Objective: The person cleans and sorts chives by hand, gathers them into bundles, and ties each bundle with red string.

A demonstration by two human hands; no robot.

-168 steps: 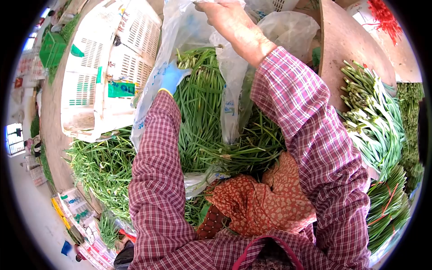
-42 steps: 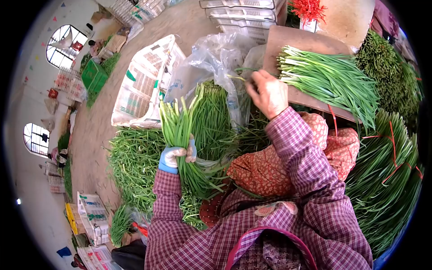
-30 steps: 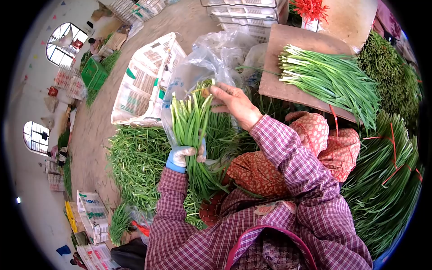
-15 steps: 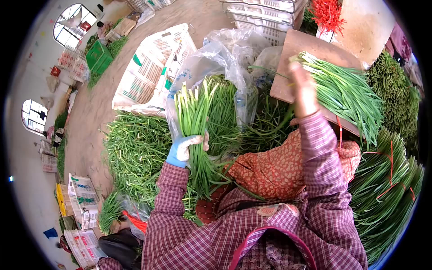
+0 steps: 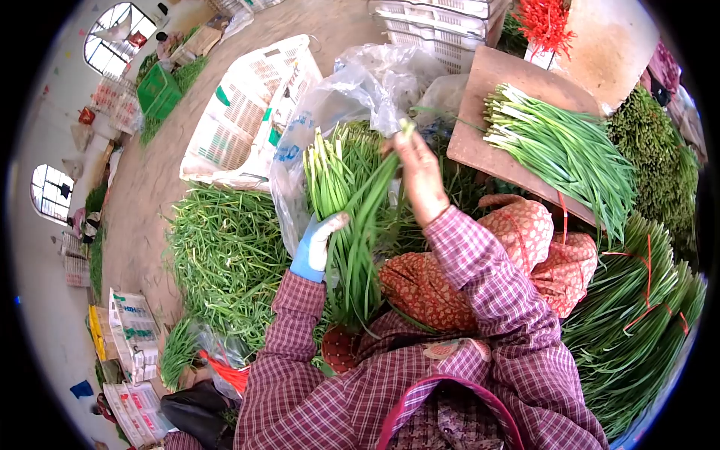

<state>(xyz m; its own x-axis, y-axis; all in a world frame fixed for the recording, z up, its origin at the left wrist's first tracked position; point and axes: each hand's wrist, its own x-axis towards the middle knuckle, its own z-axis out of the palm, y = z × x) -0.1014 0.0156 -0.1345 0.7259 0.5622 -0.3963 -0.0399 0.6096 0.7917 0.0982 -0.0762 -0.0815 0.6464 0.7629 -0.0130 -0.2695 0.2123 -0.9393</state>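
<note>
My left hand [image 5: 316, 247], in a white and blue glove, is closed around an upright bunch of garlic chives [image 5: 326, 176], pale ends up and leaves hanging down. Beside it, my bare right hand [image 5: 421, 180] pinches a few chive stalks [image 5: 379, 187] near their pale ends; their leaves droop across the bunch. Behind the bunch, more chives [image 5: 364, 142] lie in a clear plastic bag [image 5: 289, 184]. A neat pile of chives [image 5: 559, 135] rests on a brown board [image 5: 466, 124] to the right.
Loose greens [image 5: 225, 255] are heaped at my left. A white plastic crate [image 5: 225, 142] stands beyond them, and stacked crates [image 5: 435, 26] are at the back. Tied chive bundles [image 5: 637, 322] lie at my right. Red ties [image 5: 541, 26] hang near the board.
My right hand has moved left from the pile on the board to beside the bunch, and now holds a few stalks. My left hand has shifted slightly right, still holding the bunch.
</note>
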